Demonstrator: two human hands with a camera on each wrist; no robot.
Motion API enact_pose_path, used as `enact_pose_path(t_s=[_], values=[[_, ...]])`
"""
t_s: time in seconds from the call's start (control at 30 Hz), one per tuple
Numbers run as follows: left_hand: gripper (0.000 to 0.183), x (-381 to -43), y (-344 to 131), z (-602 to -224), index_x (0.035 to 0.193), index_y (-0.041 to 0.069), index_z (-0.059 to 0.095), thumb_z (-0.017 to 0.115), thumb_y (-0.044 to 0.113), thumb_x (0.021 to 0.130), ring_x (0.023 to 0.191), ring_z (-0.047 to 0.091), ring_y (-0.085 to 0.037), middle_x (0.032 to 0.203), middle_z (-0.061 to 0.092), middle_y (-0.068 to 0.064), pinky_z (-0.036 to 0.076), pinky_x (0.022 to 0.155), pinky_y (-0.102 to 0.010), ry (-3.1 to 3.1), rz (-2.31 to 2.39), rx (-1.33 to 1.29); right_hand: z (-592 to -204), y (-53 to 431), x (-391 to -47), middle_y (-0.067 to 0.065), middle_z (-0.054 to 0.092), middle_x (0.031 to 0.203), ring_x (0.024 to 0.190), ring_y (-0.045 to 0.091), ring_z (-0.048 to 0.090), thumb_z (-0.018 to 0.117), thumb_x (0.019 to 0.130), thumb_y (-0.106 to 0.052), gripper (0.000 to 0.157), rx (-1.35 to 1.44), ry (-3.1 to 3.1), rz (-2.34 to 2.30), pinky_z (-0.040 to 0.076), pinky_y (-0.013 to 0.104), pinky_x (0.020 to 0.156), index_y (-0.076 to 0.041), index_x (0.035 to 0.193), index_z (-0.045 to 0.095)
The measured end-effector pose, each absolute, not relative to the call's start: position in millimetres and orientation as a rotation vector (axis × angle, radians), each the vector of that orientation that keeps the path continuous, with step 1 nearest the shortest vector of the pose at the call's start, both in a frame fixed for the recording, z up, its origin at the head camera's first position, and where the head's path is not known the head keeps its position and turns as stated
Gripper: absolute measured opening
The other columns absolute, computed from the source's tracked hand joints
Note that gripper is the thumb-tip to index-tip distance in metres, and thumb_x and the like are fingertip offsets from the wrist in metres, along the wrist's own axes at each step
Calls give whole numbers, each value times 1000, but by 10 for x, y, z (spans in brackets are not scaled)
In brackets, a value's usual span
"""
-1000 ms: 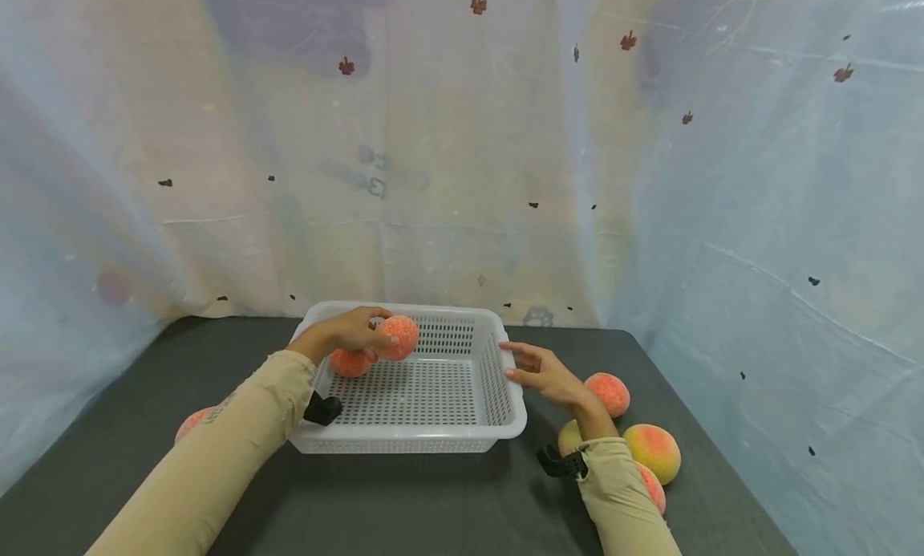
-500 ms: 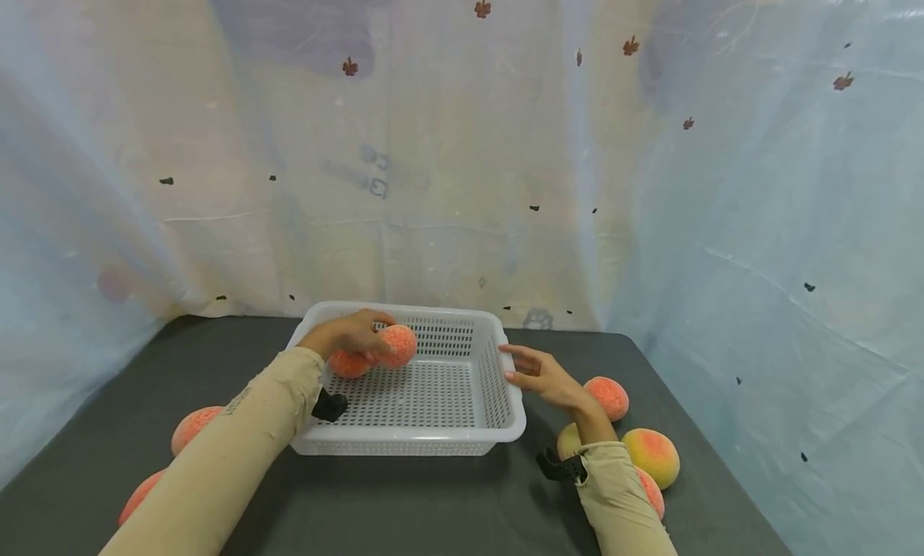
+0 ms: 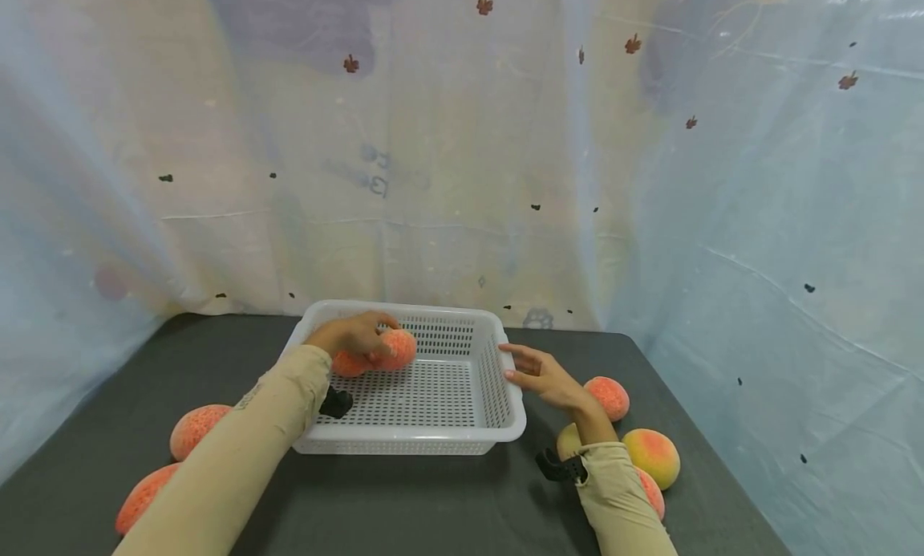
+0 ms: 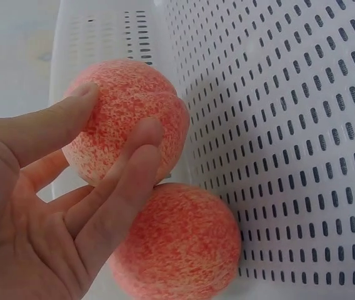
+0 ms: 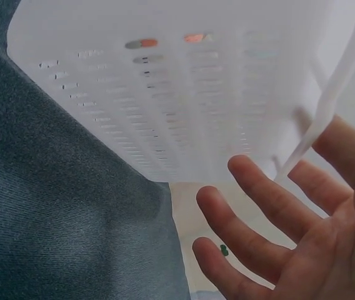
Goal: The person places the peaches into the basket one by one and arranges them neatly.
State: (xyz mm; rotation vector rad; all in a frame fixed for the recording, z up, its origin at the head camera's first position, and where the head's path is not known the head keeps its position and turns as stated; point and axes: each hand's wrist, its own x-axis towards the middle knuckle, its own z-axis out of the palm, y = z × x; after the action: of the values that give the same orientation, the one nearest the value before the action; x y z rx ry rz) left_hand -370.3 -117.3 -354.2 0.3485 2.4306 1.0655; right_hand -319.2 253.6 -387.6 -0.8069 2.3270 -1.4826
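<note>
Inside the white plastic basket [image 3: 407,433], my left hand [image 3: 357,334] grips a pinkish-orange peach [image 3: 400,347], thumb on one side and fingers on the other. A second peach [image 4: 177,244] lies against the held one, just below it in the left wrist view, near the basket's left end. On the basket's right rim rest the thumb and forefinger of my right hand [image 3: 545,375]. Its other fingers [image 5: 240,231] extend loosely outside the perforated wall [image 5: 165,94], as the right wrist view shows.
Two peaches, one farther back [image 3: 195,429] and one nearer [image 3: 144,498], lie left of the basket, partly behind my left sleeve. Right of it, around my right forearm, are a pinkish peach [image 3: 608,397], a yellow-red peach [image 3: 653,457] and others partly hidden. Plastic sheeting [image 3: 447,243] surrounds the dark table [image 3: 404,508].
My left hand has lowered the peach slightly into the basket, close against the other peach. The left forearm has shifted right, uncovering more of the peaches on the left. My right hand stays put.
</note>
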Motion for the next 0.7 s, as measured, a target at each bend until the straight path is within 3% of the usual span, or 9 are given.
enact_pose_path(t_s=[0.3, 0.5, 0.7], values=[[67, -3677, -1153, -3579, 153, 1, 36, 61, -7, 92, 85, 58, -21, 141, 46, -28, 59, 84, -39, 2374, 1055, 371, -3850, 2516, -3181, 33, 49, 147, 124, 43, 62, 57, 104, -17, 63, -823, 2344, -1467, 56, 48, 99, 3, 157, 29], [64, -3680, -1202, -3551, 158, 2, 28, 58, 15, 103, 79, 61, -18, 152, 40, -31, 57, 84, -37, 2350, 1000, 408, -3817, 2511, -3179, 33, 48, 148, 125, 45, 60, 58, 104, -18, 63, -804, 2344, -1469, 55, 49, 100, 3, 157, 30], [65, -3630, -1224, -3476, 159, -1, 26, 51, 28, 107, 84, 63, -20, 145, 50, -27, 56, 91, -41, 2351, 945, 425, -3822, 2525, -3185, 32, 49, 149, 126, 44, 60, 58, 104, -17, 62, -788, 2356, -1462, 54, 51, 101, 2, 157, 31]])
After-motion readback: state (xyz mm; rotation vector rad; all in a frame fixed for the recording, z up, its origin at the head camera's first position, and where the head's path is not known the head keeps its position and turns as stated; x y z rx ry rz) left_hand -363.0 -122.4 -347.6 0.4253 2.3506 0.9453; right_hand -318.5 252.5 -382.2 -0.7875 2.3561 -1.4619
